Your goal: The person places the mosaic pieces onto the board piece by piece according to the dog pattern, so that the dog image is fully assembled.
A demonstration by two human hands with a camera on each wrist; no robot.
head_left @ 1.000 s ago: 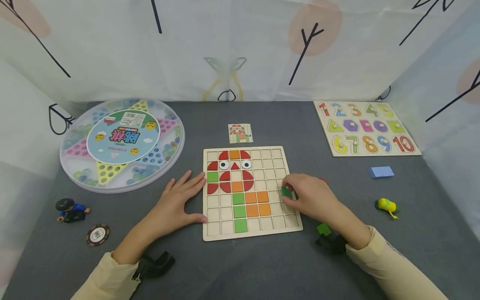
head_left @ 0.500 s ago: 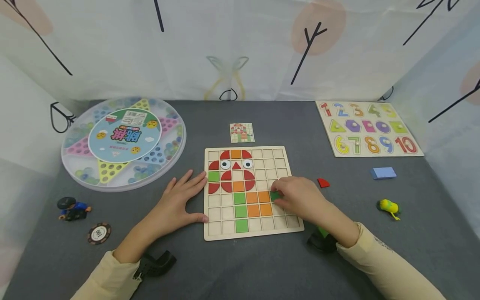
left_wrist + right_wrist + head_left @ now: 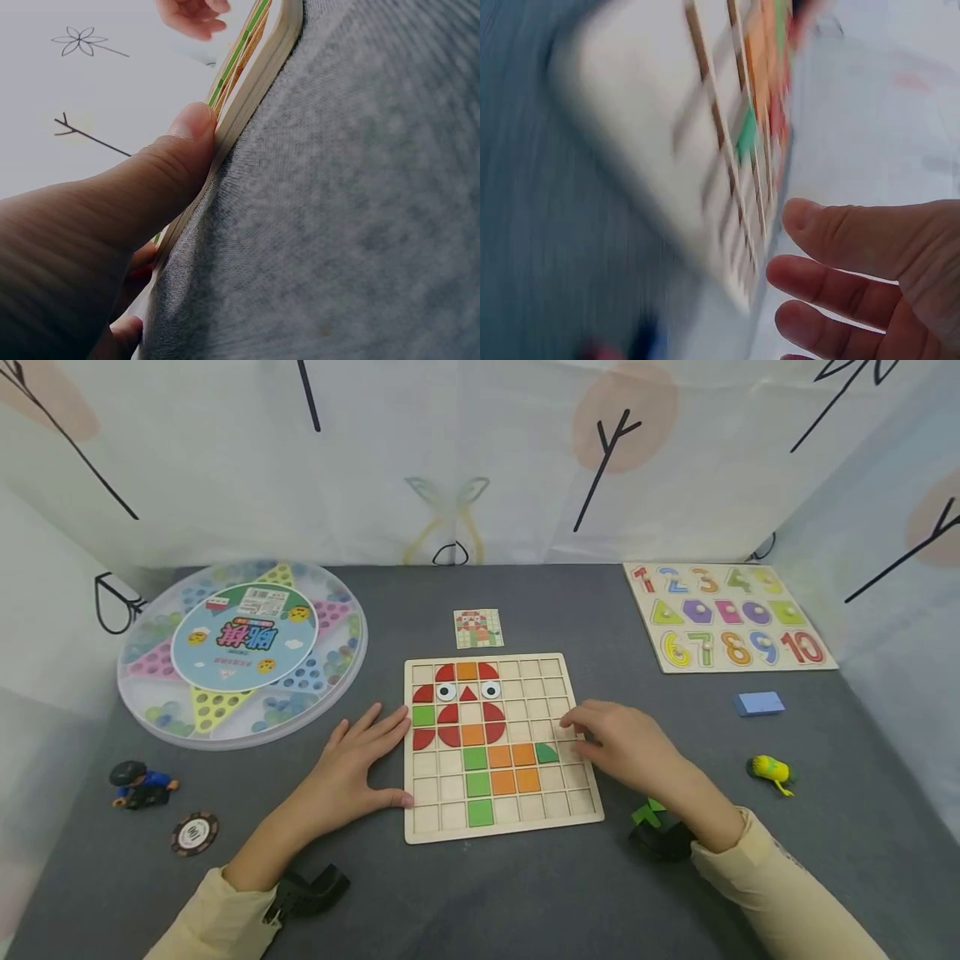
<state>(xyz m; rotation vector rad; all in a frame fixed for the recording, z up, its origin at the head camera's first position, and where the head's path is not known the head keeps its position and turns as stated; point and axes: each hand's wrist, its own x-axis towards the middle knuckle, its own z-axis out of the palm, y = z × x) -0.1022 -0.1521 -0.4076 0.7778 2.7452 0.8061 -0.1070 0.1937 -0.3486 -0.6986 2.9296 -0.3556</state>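
Note:
A wooden grid board [image 3: 504,833] lies on the grey cloth with red, orange and green pieces in its cells. My left hand [image 3: 347,770] rests at its left side, fingers spread and fairly straight, thumb [image 3: 191,124] against the edge. A dark green quarter-round piece [image 3: 547,752] sits in a cell at the right end of an orange row. My right hand [image 3: 633,745] hovers over the board's right edge, holding nothing; its thumb and fingers are apart in the right wrist view. Behind the board lies a small picture card [image 3: 478,628].
Loose green pieces [image 3: 648,812] lie below the right wrist. Further right are a blue block [image 3: 759,704], a yellow-green toy [image 3: 772,768] and a number puzzle [image 3: 731,614]. A round marble-game board [image 3: 243,635], a toy figure [image 3: 144,785] and a poker chip [image 3: 195,833] stand left.
My right hand carried the dark green quarter-round piece left, left it in a cell beside the orange squares, then drew back to the right. The left hand stayed at the board's edge.

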